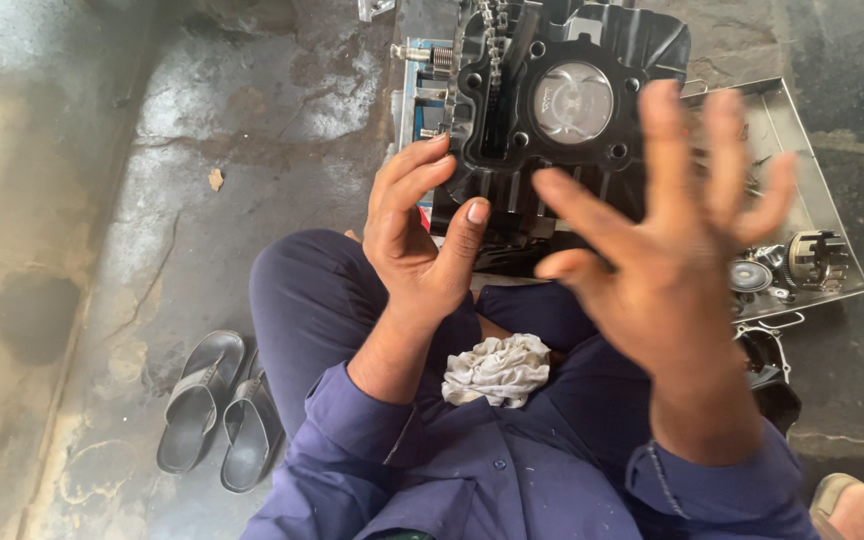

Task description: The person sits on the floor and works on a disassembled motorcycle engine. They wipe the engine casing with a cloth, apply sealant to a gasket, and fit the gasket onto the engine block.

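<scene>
On the stained concrete floor (202, 180) in front of my crossed legs stood the black finned metal engine cylinder block (552, 130), its open top turned up toward me so that the round silvery piston crown (572, 100) showed in the bore. A metal timing chain (492, 40) ran down into the slot at the block's left side. I judged the block sat that way, between my knees, so both hands could reach its top face.

My left hand (417, 240) was raised just in front of the block's near left corner, fingers curled loosely and thumb up, holding nothing; whether the fingertips touched the fins I could not tell. My right hand (667, 250) hovered over the block's right side, blurred, fingers spread wide apart and empty.

A crumpled white cloth rag (497, 370) lay in my lap on the dark blue work clothes, close under both hands, probably kept there for wiping. To the right, a shallow grey metal tray (822, 210) rested on the floor beside the block, holding a round slotted clutch part (817, 258) and smaller bits, likely to keep loose pieces together. A pair of grey rubber sandals (217, 410) sat off to my left, well apart from the work.
</scene>
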Available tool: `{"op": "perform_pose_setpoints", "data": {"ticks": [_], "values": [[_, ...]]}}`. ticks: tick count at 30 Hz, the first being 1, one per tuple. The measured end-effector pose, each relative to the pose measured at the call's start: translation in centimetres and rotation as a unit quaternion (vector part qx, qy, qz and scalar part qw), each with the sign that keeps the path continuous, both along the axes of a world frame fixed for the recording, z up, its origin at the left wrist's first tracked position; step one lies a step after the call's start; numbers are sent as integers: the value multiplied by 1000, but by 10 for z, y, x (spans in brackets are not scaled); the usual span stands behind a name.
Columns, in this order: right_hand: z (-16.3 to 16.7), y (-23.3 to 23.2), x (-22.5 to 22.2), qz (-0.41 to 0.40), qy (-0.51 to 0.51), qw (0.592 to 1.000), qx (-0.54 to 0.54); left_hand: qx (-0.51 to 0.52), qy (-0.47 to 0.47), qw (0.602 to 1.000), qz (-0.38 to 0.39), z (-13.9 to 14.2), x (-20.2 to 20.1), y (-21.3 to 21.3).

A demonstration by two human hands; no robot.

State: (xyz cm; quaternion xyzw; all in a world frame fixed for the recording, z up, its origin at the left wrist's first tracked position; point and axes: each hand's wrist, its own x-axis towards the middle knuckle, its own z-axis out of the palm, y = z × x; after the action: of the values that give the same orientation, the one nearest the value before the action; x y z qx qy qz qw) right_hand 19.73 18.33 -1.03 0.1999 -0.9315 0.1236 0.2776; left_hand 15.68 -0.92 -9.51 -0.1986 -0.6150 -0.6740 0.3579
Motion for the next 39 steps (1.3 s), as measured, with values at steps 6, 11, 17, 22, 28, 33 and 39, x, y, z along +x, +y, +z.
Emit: {"op": "perform_pose_setpoints", "data": {"ticks": [6,11,17,22,28,33,39], "values": [[-11,38,5,-6,-30,999,-15,23,-30,999,-22,-3,1,0],[-13,3,2,-23,-12,999,19,59,-42,997,-38,-4,0,4],[-13,-16,10,-18,-43,999,0,-9,-20,1000,1,2,-1,-3],[-12,21,17,-102,-40,994,0,-4,-18,1000,-5,1,-1,-5],[-13,-10,20,-96,-39,994,-38,-7,-12,1000,9,-2,-3,-2],[-25,-36,48,3,-21,998,57,-48,1,999,26,0,-7,-7],[-132,-41,79,94,-295,950,-28,-47,-4,999,13,-4,-7,-10]]}}
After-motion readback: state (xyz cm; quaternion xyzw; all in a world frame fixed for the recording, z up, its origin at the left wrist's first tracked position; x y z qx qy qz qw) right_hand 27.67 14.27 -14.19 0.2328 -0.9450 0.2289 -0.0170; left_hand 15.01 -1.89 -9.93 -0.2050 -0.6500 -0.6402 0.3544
